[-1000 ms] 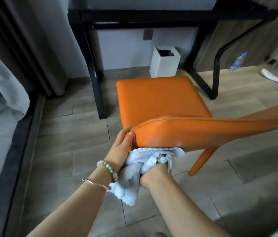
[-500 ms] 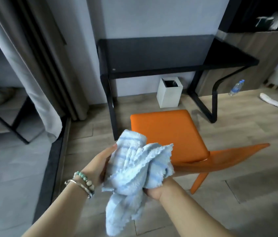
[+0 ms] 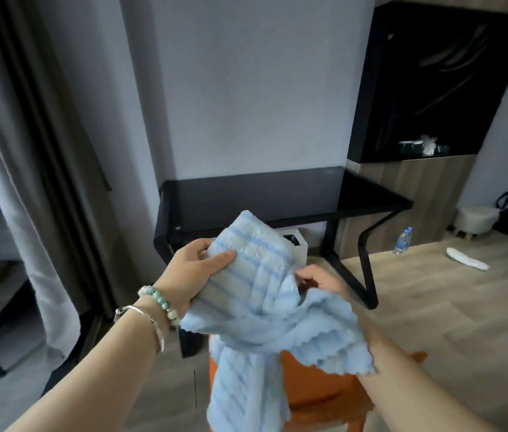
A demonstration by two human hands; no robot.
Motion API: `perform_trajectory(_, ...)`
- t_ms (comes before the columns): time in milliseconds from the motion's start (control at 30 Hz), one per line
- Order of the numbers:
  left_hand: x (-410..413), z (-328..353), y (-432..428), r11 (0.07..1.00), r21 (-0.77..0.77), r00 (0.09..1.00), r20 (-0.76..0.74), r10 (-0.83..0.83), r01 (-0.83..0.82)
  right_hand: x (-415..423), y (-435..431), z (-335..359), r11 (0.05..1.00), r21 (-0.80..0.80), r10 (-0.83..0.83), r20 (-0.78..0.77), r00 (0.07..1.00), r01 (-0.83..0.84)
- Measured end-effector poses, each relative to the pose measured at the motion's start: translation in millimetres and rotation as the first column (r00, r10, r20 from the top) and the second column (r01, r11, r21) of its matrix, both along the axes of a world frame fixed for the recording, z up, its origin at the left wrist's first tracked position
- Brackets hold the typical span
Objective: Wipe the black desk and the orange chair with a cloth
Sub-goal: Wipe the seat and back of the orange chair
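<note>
Two hands hold one light-blue striped cloth (image 3: 256, 310) in the air, in front of the black desk surface (image 3: 246, 198) and above the orange chair (image 3: 318, 388). On the left hand (image 3: 193, 272), the fingers and thumb grasp the folded upper end of the cloth, with the thumb laid across its front face. On the right hand (image 3: 318, 280), the fingers are curled into the cloth's middle fold, and a loose flap drapes over the right wrist. The cloth's lower end hangs in front of the chair seat; contact with the seat cannot be determined. A beaded bracelet (image 3: 159, 299) and a metal bangle (image 3: 145, 318) sit on the left wrist. A white waste bin (image 3: 299, 249) stands under the desk. A water bottle (image 3: 403, 241) and a white slipper (image 3: 466, 259) are on the floor to the right.
</note>
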State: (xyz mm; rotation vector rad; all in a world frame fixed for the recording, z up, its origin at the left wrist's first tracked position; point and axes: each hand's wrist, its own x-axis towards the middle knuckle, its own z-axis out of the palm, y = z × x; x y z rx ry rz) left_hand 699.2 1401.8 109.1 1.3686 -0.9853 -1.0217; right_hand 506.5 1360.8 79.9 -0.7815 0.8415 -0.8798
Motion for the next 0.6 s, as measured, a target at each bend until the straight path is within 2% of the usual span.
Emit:
perform_trajectory(67,-33,8,-27,0.999,-0.041,0.999,0.039,0.021,-0.019,-31,-20,6,1.000,-0.018,0.008,0.063,0.998,-0.007)
perform_trajectory(200,-104,11,-75,0.999,-0.033,1.000,0.019,0.020,-0.020,-88,-54,20,0.995,-0.087,0.053,-0.019,0.998,-0.054)
perform_trajectory(300,-139,8,-100,0.999,-0.015,0.990,-0.131,0.043,-0.046,-112,-74,29,0.963,-0.195,0.172,-0.092,0.981,-0.187)
perform_trajectory(367,-158,4,-111,1.000,0.024,0.965,-0.264,0.012,-0.006,-124,-86,26,0.926,-0.276,0.189,-0.251,0.949,-0.258)
perform_trajectory(433,-176,-5,-117,0.995,0.032,0.927,-0.368,-0.075,0.093,-140,-95,20,0.910,-0.367,0.045,-0.372,0.927,-0.191)
perform_trajectory(500,-194,-16,-120,0.978,0.005,0.877,-0.444,-0.184,0.209,-161,-104,13,0.917,-0.397,-0.139,-0.380,0.914,-0.026)
perform_trajectory(533,-203,-23,-121,0.970,0.001,0.867,-0.448,-0.218,0.245,-174,-108,7,0.911,-0.408,-0.234,-0.385,0.893,0.063)
perform_trajectory(600,-218,-38,-123,0.973,0.053,0.900,-0.394,-0.186,0.225,-199,-111,-5,0.857,-0.484,-0.421,-0.463,0.780,0.176)
